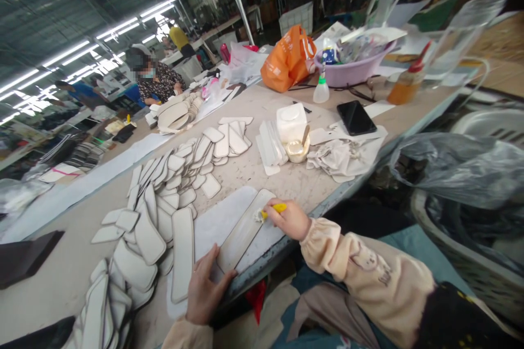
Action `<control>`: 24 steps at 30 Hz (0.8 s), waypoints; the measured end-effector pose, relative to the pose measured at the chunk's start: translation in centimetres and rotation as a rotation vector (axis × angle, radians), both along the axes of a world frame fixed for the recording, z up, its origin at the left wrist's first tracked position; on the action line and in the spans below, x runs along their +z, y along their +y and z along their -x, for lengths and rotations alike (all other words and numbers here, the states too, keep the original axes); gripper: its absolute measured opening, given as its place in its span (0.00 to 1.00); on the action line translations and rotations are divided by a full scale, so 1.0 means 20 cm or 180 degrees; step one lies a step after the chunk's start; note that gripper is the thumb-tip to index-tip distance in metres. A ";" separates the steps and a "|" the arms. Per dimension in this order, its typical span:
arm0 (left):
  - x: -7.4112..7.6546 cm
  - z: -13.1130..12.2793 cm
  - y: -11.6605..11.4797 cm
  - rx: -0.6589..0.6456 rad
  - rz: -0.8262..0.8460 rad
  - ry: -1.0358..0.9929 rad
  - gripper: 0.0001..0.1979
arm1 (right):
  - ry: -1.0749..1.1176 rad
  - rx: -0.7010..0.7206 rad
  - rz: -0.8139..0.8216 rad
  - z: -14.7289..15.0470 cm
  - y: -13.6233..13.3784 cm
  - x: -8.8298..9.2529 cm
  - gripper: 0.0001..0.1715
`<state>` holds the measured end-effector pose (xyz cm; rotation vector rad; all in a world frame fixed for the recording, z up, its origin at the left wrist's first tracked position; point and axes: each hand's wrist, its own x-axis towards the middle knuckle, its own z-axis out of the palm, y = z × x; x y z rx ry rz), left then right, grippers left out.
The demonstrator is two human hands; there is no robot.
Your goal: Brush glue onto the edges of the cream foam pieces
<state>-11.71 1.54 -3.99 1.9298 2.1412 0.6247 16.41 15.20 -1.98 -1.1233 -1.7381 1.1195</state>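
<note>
My right hand (pixel 289 219) is closed round a brush with a yellow handle (pixel 279 208). Its whitish bristles press on a long pale strip (pixel 245 229) with rounded corners and a dark edge. At the strip's near end is my left hand (pixel 207 283), thumb and fingers apart, touching the end. The strip lies on a white sheet (pixel 241 200) by the table edge. A second pale strip (pixel 183 253) rests left of it, beside a spread pile of similar pieces (pixel 149 229). Farther back, a small tub (pixel 298 150) of pale paste has a stick standing in it.
Behind the tub is a white container (pixel 291 120), with crumpled paper (pixel 338 158) and a black phone (pixel 356 118) to the right. An orange bag (pixel 289 60), a purple basin (pixel 354 72) and an amber bottle (pixel 407 84) stand farther back. A co-worker (pixel 158 79) sits across the table.
</note>
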 end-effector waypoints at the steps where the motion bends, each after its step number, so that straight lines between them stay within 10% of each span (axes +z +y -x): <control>1: 0.02 0.01 0.00 -0.0019 0.0040 0.0012 0.34 | 0.0169 0.0089 0.0156 0.01 0.00 0.00 0.15; 7: 0.20 0.12 0.18 -0.0303 0.0622 -0.0208 0.27 | 0.1436 -0.0589 0.0566 -0.12 0.11 0.11 0.19; 14: 0.49 -0.24 0.86 -0.0630 0.0460 -0.0032 0.19 | 0.2198 -0.1550 0.0003 -0.33 0.18 0.30 0.19; 19: 0.38 -0.62 1.34 -0.0827 0.0708 -0.0377 0.21 | 0.2508 -0.1798 -0.0213 -0.43 0.21 0.33 0.16; 24: 0.20 -0.77 1.57 -0.0900 0.0832 -0.0157 0.17 | 0.2631 -0.1863 -0.0283 -0.49 0.24 0.34 0.15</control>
